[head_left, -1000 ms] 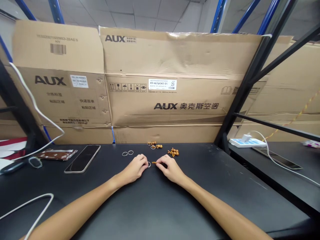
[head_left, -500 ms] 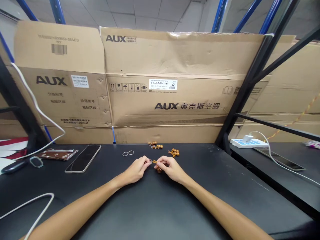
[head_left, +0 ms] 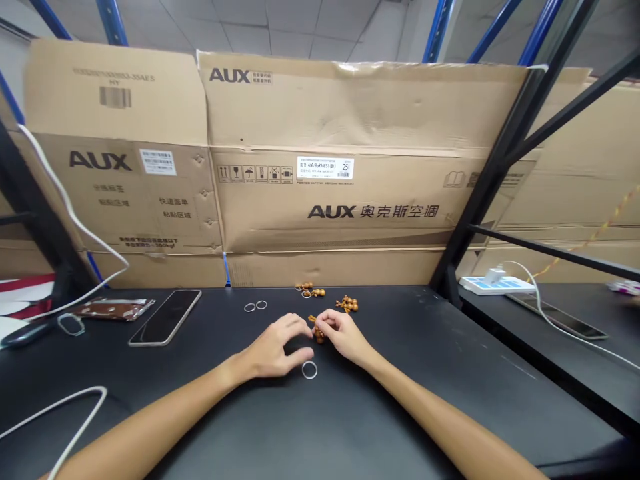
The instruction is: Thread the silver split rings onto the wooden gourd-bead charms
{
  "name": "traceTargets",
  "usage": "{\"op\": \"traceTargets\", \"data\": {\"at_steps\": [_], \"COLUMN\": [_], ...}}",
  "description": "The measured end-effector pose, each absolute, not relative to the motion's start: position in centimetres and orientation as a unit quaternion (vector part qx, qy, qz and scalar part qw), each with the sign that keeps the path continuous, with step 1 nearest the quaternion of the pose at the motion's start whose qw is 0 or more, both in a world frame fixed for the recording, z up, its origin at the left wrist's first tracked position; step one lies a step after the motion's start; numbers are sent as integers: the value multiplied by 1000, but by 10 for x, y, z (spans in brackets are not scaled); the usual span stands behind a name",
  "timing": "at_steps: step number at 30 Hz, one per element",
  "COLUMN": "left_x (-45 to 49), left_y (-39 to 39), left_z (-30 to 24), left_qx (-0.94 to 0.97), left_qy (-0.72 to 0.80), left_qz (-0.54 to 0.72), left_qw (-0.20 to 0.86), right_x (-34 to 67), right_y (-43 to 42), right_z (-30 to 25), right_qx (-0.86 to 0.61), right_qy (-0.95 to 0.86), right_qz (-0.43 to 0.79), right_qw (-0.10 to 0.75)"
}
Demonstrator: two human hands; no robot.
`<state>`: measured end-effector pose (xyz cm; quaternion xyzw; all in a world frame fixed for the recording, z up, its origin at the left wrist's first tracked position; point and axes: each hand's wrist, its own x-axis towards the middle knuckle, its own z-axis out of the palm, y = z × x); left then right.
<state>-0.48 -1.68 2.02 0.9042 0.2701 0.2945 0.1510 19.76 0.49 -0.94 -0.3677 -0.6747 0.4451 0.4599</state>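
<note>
In the head view, my left hand (head_left: 273, 350) is open with its fingers spread, and a silver ring (head_left: 309, 370) lies on the black table (head_left: 400, 400) just beside the thumb, not touching it. My right hand (head_left: 344, 337) pinches a small amber gourd bead charm (head_left: 319, 335) between its fingertips, right by the left fingertips.

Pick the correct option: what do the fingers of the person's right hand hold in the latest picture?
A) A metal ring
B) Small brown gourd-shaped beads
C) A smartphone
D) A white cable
B: the right hand pinches the small brown gourd-shaped beads, while the metal ring lies on the black table near the left hand.
</note>
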Motion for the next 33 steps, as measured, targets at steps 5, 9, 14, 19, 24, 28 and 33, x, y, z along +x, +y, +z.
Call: {"op": "traceTargets", "data": {"at_steps": [5, 9, 14, 19, 24, 28, 33], "left_x": [-2, -4, -10, -11, -7, -6, -3], "left_y": [-24, -15, -5, -1, -1, 0, 2], "left_z": [17, 11, 9, 7, 7, 6, 2], "left_qx": [935, 934, 941, 945, 947, 943, 887], "left_qy": [229, 227, 238, 268, 277, 285, 340], "left_qz": [217, 229, 209, 183, 150, 170, 289], "left_qw": [163, 154, 118, 36, -71, -41, 121], "right_x": [198, 199, 199, 198, 198, 199, 198], "right_y": [6, 8, 7, 6, 8, 9, 6], "right_z": [-10, -13, -12, -10, -13, -15, -13], "right_qx": [-373, -369, -370, -372, -369, -361, -345], "right_qy": [-664, -665, -666, -665, -663, -674, -684], "right_qz": [451, 453, 453, 453, 457, 450, 460], "right_qw": [466, 466, 463, 463, 465, 462, 449]}}
